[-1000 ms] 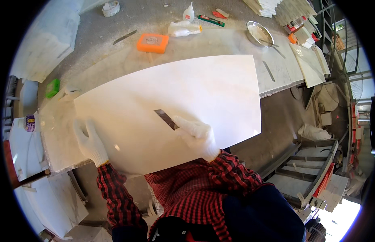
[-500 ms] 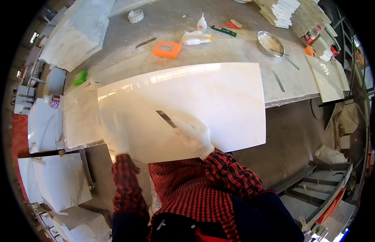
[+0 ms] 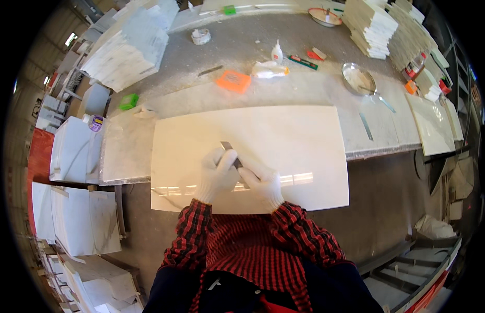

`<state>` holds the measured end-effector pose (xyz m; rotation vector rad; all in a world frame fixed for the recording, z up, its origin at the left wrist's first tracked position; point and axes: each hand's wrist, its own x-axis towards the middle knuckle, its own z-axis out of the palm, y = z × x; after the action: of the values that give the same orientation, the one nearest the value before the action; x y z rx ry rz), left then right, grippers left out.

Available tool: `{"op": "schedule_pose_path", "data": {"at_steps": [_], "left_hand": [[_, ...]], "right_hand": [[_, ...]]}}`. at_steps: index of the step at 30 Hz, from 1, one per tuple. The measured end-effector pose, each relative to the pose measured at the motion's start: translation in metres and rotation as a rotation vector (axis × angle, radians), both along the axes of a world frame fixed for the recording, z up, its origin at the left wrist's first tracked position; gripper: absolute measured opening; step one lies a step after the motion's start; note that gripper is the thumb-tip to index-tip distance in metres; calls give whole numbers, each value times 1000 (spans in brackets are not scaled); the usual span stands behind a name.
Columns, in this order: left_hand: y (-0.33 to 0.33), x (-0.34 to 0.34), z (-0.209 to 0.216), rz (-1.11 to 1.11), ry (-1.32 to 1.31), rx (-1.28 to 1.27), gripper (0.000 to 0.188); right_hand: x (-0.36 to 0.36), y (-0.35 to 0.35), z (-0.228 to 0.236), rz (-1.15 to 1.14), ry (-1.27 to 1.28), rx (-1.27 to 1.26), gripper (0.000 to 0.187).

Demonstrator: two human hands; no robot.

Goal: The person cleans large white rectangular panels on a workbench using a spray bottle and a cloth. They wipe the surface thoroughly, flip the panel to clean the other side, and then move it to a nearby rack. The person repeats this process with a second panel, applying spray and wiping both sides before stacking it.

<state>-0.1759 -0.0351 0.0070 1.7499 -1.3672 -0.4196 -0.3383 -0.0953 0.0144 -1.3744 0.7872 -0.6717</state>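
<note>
A glossy white stone slab [image 3: 305, 135] lies across the front of the workbench and juts out over its near edge toward me. Above its middle, my white-gloved right hand [image 3: 262, 187] grips the lower end of a thin, flat metal blade [image 3: 225, 145]. My left hand [image 3: 215, 177], also gloved, is closed at the blade's upper part, its thumb and fingers against it. Both hands are close together, and the fingers partly hide the blade.
Beyond the slab, the workbench [image 3: 127, 161] carries an orange box [image 3: 233, 82], a white squeeze bottle [image 3: 277, 53], a metal bowl [image 3: 352, 73] and another metal strip [image 3: 366, 127]. Stacked stone slabs [image 3: 127, 47] stand at the far left, more stacked tiles [image 3: 370, 31] at the far right.
My left hand has come from the slab's left side to the blade in my right hand. The slab now appears squarer to me, and the view has shifted, showing more of the bench's far side.
</note>
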Motion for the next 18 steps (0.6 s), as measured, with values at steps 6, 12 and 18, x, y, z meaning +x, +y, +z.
{"op": "schedule_pose_path", "data": {"at_steps": [6, 12, 18], "left_hand": [[-3, 19, 27, -25, 69, 204, 14], [15, 80, 29, 268, 201, 264, 46], [-4, 94, 47, 389, 12, 44, 53]], "right_hand": [[-40, -41, -16, -162, 20, -116, 39], [-151, -263, 40, -612, 480, -645, 37], [-154, -380, 67, -118, 1600, -1051, 44]]}}
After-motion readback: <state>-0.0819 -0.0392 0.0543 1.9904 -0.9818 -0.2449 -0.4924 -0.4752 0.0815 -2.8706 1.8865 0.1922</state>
